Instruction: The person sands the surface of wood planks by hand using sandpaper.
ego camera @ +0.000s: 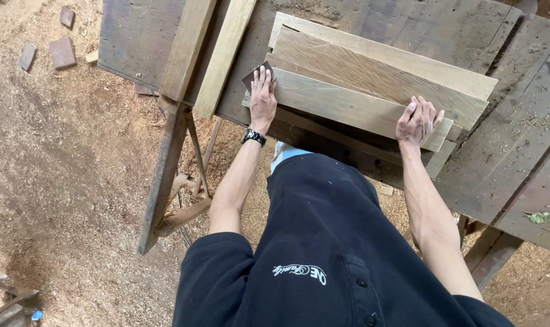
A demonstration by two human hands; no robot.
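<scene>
Two hands rest on stacked planks (372,91) atop the bench (505,151): left hand (262,97) flat, pressing a sandpaper piece (254,75) at the planks' end; right hand (418,121) spread, fingers loosely curled

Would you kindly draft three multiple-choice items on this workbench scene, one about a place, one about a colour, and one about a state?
1. Where does the left hand rest?
A. on the sawdust floor
B. on a dark sanding sheet at the near end of the top plank
C. on the trestle leg

2. What colour is the wristwatch?
A. black
B. red
C. white

3. How is the right hand placed?
A. raised clear of the wood
B. closed around a hammer
C. pressed on the plank's edge, fingers spread

Answers:
1 B, the fingers lie flat over the dark sheet on the plank.
2 A, a black band circles the left wrist.
3 C, the spread fingers bear on the plank and no tool shows.
</scene>
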